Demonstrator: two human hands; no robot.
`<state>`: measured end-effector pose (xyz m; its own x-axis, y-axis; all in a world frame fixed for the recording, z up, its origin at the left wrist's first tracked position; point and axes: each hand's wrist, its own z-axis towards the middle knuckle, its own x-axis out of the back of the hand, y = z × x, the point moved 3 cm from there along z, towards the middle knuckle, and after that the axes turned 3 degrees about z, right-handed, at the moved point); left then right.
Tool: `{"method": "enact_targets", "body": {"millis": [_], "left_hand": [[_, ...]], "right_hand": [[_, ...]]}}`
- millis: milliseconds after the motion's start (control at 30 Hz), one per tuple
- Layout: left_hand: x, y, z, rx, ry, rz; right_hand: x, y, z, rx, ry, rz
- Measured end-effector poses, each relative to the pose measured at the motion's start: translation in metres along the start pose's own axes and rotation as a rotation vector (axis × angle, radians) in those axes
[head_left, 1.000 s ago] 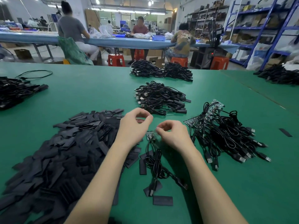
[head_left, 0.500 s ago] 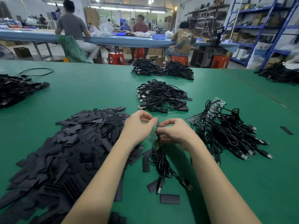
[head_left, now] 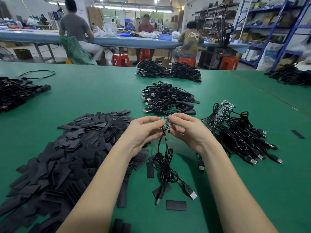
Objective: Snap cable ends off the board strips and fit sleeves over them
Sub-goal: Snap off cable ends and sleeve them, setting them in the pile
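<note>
At the far left of the green desk (head_left: 94, 91) lies a dark heap of cables (head_left: 16, 93), and nearer the person spreads a wide pile of flat black sleeves (head_left: 64, 152). Just right of that pile, the left hand (head_left: 143, 132) is raised above the desk, its fingers (head_left: 156, 122) curled and pinching the left side of a small green board strip (head_left: 165, 122). The right hand (head_left: 188, 130) pinches the strip's right side, thumb and forefinger closed on it. Two black cables (head_left: 165, 163) hang from the strip's lower edge down to the desk, looping between the forearms and ending in USB plugs (head_left: 191, 194) among a few loose sleeves. Beyond the hands sits a bundle of sleeved cables (head_left: 168, 98). To the right, beside the right wrist, lies a bundle of cables still joined to board strips (head_left: 239, 132). Farther right, one stray sleeve (head_left: 297, 134) rests alone.
</note>
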<state>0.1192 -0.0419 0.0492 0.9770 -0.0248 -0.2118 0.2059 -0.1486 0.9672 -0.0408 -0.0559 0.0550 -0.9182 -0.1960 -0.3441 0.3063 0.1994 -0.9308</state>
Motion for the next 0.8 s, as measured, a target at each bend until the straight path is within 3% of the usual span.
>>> {"method": "enact_targets", "body": {"millis": [133,500,800], "left_hand": [[0.001,0.000,0.000,0.008,-0.028,-0.022],[0.003,0.006,-0.003,-0.003,-0.102,0.066],[0.005,0.004,-0.003,0.064,-0.141,-0.036]], "right_hand": [[0.001,-0.001,-0.001,-0.024,-0.073,-0.018],[-0.003,0.003,-0.002,-0.150,-0.065,0.091],[-0.007,0.014,0.000,-0.204,-0.064,0.201]]}}
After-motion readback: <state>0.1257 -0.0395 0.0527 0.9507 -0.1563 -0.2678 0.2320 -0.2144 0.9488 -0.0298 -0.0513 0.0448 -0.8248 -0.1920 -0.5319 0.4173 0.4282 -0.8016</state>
